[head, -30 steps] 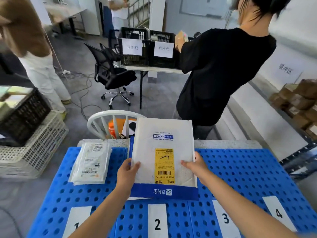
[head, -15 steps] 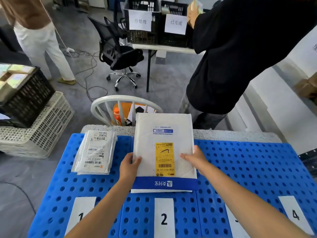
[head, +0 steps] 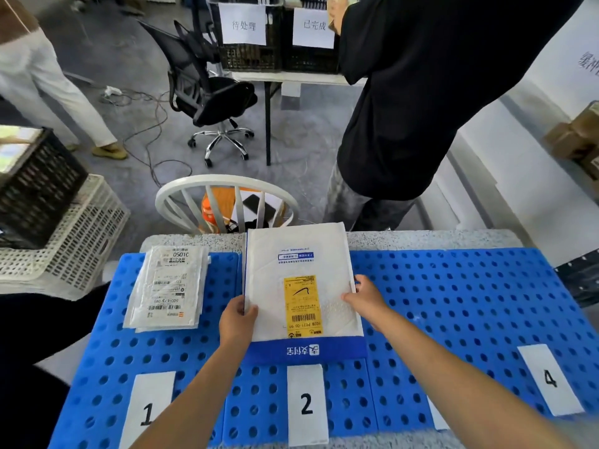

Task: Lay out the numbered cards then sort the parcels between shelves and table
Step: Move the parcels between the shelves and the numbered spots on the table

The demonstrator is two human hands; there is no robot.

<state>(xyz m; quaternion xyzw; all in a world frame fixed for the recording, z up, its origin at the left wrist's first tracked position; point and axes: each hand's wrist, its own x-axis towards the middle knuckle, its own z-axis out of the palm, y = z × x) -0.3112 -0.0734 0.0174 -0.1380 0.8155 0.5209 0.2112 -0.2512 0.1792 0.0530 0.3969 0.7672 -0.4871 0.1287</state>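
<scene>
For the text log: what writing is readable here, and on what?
"1": left card.
"2": middle card.
"4": right card.
"待处理": left sign, on left crate.
"已完成": right sign, on right crate.
"支付宝": upside down, blue band of mailer.
Yellow label, small parcel print: mostly too small.

The right forearm point(head: 453, 367) hides nearly all of the third card point(head: 438, 418) (a white sliver shows) by the worktop's point(head: 470, 286) near edge; the parcel's point(head: 298, 247) fine print is unreadable.

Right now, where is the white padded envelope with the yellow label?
Head view: the white padded envelope lies centre on the blue perforated mat, beyond white card 2, right of the clear plastic parcel.
</scene>
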